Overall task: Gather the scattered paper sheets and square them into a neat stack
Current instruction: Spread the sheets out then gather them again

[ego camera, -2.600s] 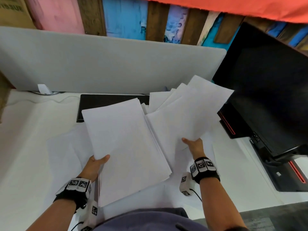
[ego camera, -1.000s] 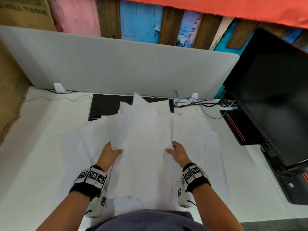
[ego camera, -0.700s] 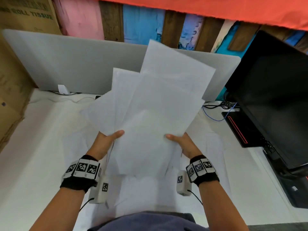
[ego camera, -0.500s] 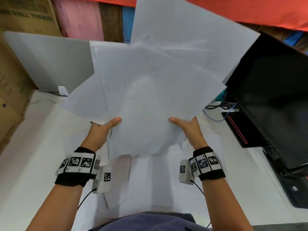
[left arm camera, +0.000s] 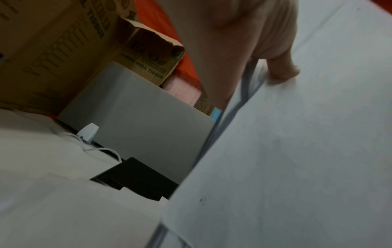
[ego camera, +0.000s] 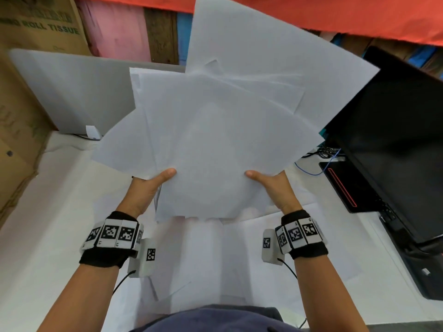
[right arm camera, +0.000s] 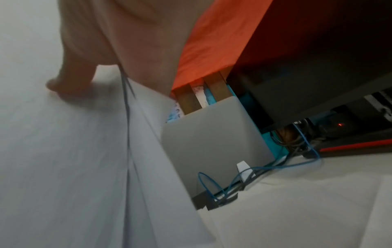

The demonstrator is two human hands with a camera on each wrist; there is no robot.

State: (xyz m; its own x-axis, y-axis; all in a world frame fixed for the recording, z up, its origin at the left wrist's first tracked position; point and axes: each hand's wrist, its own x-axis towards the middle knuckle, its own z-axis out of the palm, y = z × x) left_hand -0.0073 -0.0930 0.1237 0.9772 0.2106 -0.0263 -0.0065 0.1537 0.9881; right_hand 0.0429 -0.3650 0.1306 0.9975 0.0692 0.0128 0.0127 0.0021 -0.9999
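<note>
A fanned bundle of white paper sheets (ego camera: 215, 140) stands nearly upright above the desk, its corners sticking out unevenly at the top and sides. My left hand (ego camera: 146, 188) grips its lower left edge, thumb on the near face. My right hand (ego camera: 273, 185) grips the lower right edge the same way. In the left wrist view the thumb (left arm camera: 282, 70) presses on the paper (left arm camera: 297, 167); in the right wrist view the thumb (right arm camera: 70, 82) does likewise on the sheets (right arm camera: 63, 167). More sheets (ego camera: 191, 259) lie flat on the desk below.
A grey divider panel (ego camera: 72, 92) stands at the back. A black monitor (ego camera: 395, 140) fills the right side, with a blue cable (ego camera: 316, 168) beside its base. Cardboard boxes (ego camera: 21, 116) stand to the left. A black keyboard (left arm camera: 135, 177) lies behind the papers.
Both hands brought two bundles together, then lifted the merged sheets off the desk and tilted them up to stand in front of me.
</note>
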